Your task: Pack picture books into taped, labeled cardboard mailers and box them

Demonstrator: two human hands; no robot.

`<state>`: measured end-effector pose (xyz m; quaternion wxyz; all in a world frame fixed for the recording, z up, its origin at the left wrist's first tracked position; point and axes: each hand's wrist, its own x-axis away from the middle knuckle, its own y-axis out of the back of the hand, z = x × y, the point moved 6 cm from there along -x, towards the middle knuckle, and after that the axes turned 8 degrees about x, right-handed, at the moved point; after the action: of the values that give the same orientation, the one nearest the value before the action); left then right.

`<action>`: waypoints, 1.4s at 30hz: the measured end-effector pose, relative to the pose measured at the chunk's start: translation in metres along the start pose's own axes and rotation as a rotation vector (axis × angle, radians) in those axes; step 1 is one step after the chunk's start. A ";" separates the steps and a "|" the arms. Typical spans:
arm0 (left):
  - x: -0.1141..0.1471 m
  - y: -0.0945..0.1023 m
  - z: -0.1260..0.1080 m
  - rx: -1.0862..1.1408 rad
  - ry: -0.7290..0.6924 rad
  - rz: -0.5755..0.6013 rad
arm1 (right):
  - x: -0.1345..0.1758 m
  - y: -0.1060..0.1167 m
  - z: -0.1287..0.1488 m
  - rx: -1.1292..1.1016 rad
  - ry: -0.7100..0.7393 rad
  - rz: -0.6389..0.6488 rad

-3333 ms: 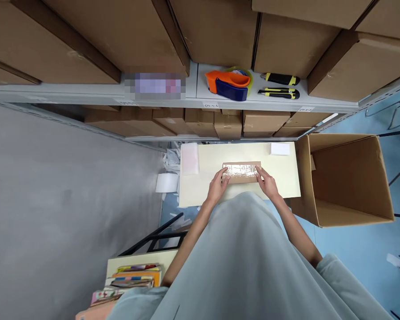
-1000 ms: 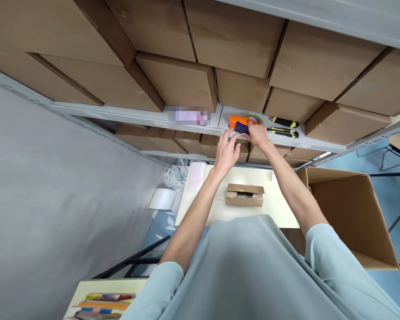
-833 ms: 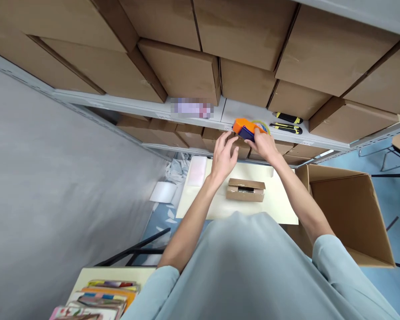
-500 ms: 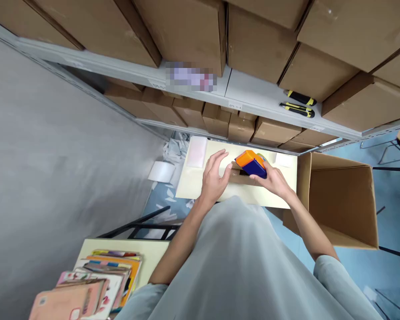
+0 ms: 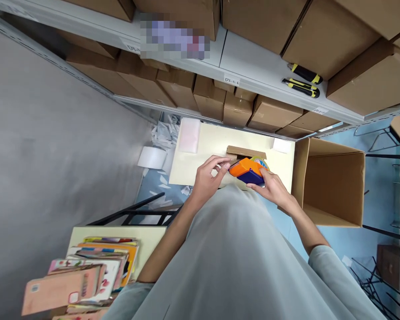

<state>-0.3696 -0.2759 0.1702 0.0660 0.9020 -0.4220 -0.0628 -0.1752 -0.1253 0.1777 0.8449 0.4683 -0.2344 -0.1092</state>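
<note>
My right hand (image 5: 271, 186) is wrapped round the orange and dark blue tape dispenser (image 5: 248, 170), with a tape roll (image 5: 262, 161) showing at its far side. The dispenser is held tilted above the near edge of the table. At its left end is my left hand (image 5: 211, 175), thumb and forefinger drawn together in a pinch. Whatever lies between those fingertips is too small to make out. Just beyond the dispenser, a small cardboard box (image 5: 242, 150) rests on the table (image 5: 213, 138), partly hidden by the dispenser.
A large open carton (image 5: 333, 186) stands right of the table. Shelves of cardboard boxes (image 5: 210, 100) rise beyond it, with two utility knives (image 5: 303, 80) on one board. White foam sheets (image 5: 189, 135) lie at the table's left. A pile of books and envelopes (image 5: 100, 271) sits lower left.
My right hand has brought the tape dispenser nearer to my body, off the small box. My left hand has closed from spread fingers to a pinch at the dispenser's left end.
</note>
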 end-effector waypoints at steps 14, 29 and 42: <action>-0.005 0.002 0.005 0.109 0.200 0.084 | 0.004 0.005 0.014 0.112 0.142 0.008; 0.005 -0.002 0.022 0.212 0.387 -0.032 | -0.017 0.019 0.020 0.117 0.007 0.313; -0.022 0.035 0.103 0.426 0.687 -0.114 | -0.066 0.057 -0.024 -0.065 -0.100 0.663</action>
<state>-0.4274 -0.2884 0.0762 0.0114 0.8859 -0.3283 0.3276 -0.2227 -0.0507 0.1954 0.8364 0.3333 -0.4116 0.1414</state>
